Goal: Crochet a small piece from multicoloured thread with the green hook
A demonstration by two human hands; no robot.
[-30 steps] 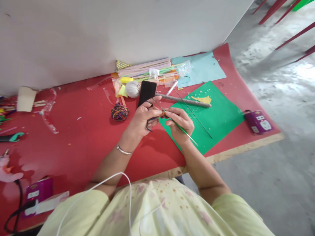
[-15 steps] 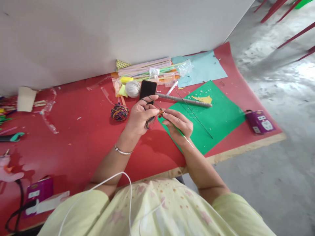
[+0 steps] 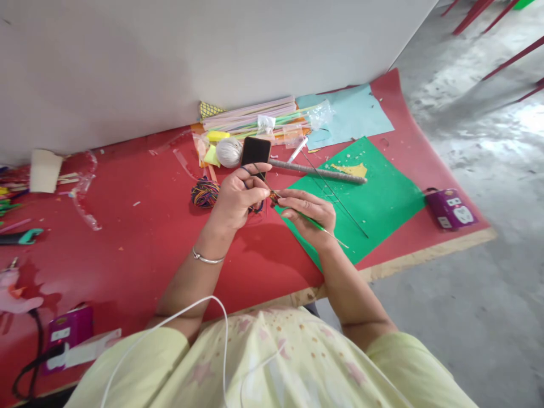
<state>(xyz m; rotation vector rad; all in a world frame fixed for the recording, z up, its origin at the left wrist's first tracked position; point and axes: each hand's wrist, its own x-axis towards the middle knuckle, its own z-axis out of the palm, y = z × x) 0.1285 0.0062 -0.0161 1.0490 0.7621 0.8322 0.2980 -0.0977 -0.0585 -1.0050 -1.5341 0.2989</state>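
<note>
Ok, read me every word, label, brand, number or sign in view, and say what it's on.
No text can be read.
Right-hand purple box: pale patches, too small and blurred to make out any lettering.
Lower-left purple box: pale patches, likewise unreadable.
Phone: dark screen, no text visible.

pale yellow shirt [image 3: 259, 362] | short sleeves [image 3: 419, 362] | pink stars [image 3: 202, 373], gold dots [image 3: 278, 327] | silver bangle [image 3: 208, 260] | white cable [image 3: 212, 296]

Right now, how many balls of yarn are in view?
2: the multicoloured ball beside the left hand, and the white ball beside the phone. Others may be hidden.
</note>
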